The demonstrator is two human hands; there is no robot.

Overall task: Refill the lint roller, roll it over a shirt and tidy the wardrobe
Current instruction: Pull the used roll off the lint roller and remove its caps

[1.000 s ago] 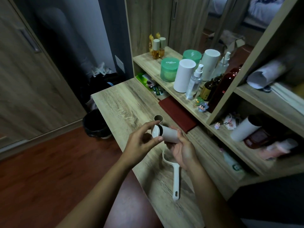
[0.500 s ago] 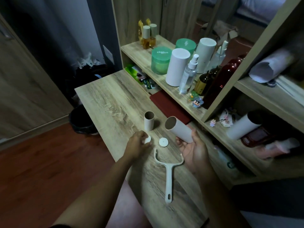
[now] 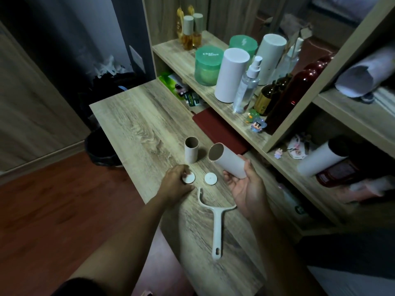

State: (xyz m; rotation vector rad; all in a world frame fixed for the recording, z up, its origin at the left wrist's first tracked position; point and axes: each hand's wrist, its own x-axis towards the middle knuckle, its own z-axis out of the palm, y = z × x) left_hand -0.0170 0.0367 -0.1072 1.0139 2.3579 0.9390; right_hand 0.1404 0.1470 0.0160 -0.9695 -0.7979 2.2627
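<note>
My right hand (image 3: 245,189) holds a white lint refill roll (image 3: 228,161) tilted above the wooden desk (image 3: 136,129), its hollow end facing left. My left hand (image 3: 175,182) pinches a white round end cap (image 3: 189,178) down on the desk. A second white end cap (image 3: 210,178) lies flat just right of it. The white lint roller handle (image 3: 216,227) lies on the desk below both caps, fork end toward my hands. A bare cardboard core (image 3: 191,149) stands upright behind the caps.
Shelves at the right carry green jars (image 3: 207,65), white cylinders (image 3: 232,74), a spray bottle (image 3: 246,86), dark bottles and small figurines. A dark red book (image 3: 218,129) lies under the lower shelf. A black bin (image 3: 100,150) stands on the red-brown floor left of the desk.
My left hand pulled the end cap off the roll and lowered it to the desk beside the other cap. The roll's end is now uncapped in my right hand. The camera shifted.
</note>
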